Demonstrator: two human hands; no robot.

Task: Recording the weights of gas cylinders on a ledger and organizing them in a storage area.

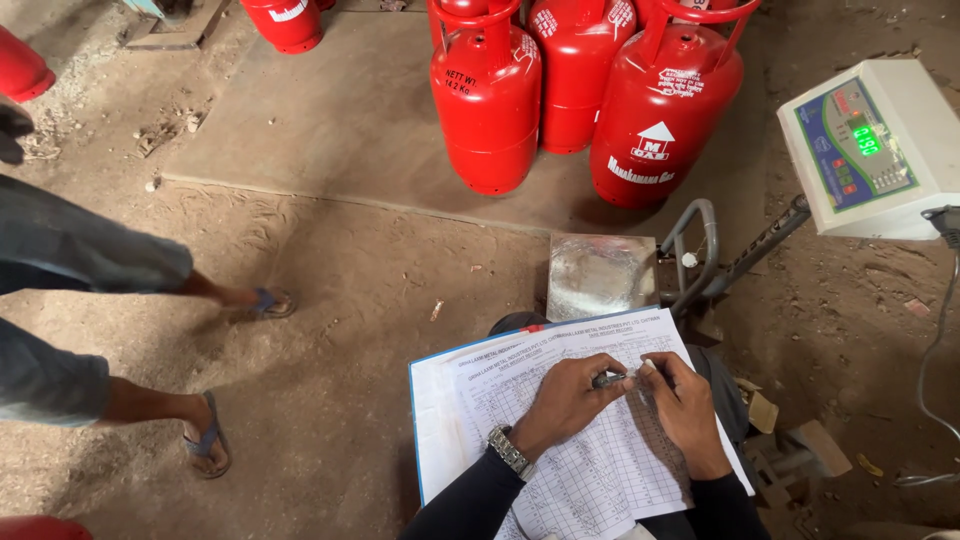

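Note:
A white record sheet with a printed grid (590,440) lies on a blue-edged board on my lap. My left hand (567,400), with a metal watch on its wrist, rests on the sheet and pinches one end of a small dark pen-like object (610,379). My right hand (686,405) meets it from the right, with its fingertips on the other end of that object. Both sleeves are dark.
Several red gas cylinders (487,100) stand on a concrete slab ahead. A weighing scale has a metal platform (598,275) and a white display head (872,148) on a post at right. Another person's legs in sandals (205,440) stand at left on the dirt floor.

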